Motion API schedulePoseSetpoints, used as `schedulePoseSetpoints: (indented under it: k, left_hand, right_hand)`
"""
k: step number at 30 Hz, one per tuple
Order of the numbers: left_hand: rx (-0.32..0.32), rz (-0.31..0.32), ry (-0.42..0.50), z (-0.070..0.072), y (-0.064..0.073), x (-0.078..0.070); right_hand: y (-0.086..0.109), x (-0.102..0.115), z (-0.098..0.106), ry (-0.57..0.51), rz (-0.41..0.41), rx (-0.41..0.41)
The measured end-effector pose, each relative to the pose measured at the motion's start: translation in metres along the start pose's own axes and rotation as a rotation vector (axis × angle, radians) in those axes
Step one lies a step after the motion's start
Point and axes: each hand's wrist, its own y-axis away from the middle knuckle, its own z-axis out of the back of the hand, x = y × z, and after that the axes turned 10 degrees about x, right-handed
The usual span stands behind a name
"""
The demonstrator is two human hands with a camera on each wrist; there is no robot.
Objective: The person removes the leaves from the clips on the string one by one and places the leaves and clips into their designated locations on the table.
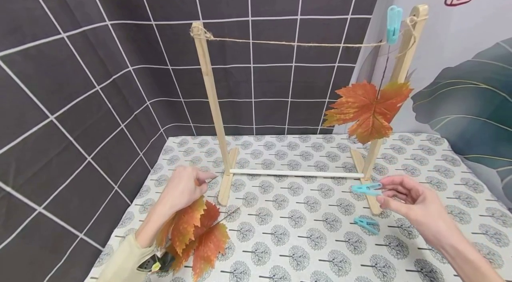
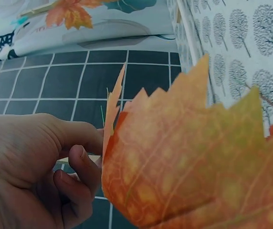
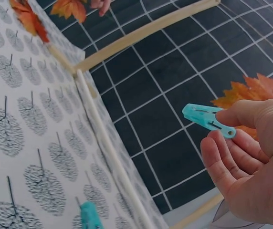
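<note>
My left hand (image 1: pixel 186 191) pinches an orange artificial maple leaf (image 1: pixel 186 224) by its stem, whose dark tip pokes out past the fingers. That leaf (image 2: pixel 189 162) fills much of the left wrist view. Below it, another orange-red leaf (image 1: pixel 212 246) lies on the cloth, its stem pointing right. My right hand (image 1: pixel 416 204) holds a turquoise clothespin (image 1: pixel 366 189) between thumb and fingers, its free end pointing left. In the right wrist view this clothespin (image 3: pixel 205 119) shows side on. A second turquoise clothespin (image 1: pixel 366 225) lies on the cloth just below.
A wooden frame with a left post (image 1: pixel 212 95), a right post (image 1: pixel 406 59) and a white bottom rod (image 1: pixel 296 173) carries a twine line (image 1: pixel 296 43). From its right end a turquoise clothespin (image 1: pixel 394 24) hangs a maple leaf (image 1: pixel 372 113). A tree-patterned cloth (image 1: pixel 276 251) covers the table.
</note>
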Motion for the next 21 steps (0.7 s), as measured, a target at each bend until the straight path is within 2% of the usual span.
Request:
schedulePoseSetpoints:
  k: [7, 15, 21]
  left_hand:
    - [0.024, 0.067, 0.049, -0.011, 0.003, 0.003]
    - [0.019, 0.052, 0.025, -0.019, 0.005, 0.006]
    - [0.028, 0.074, 0.04, -0.024, 0.007, 0.008]
  right_hand:
    - [0.007, -0.01, -0.007, -0.004, -0.065, -0.024]
    - [0.014, -0.018, -0.014, -0.023, -0.096, -0.021]
    - [0.017, -0.026, -0.019, -0.078, -0.095, -0.027]
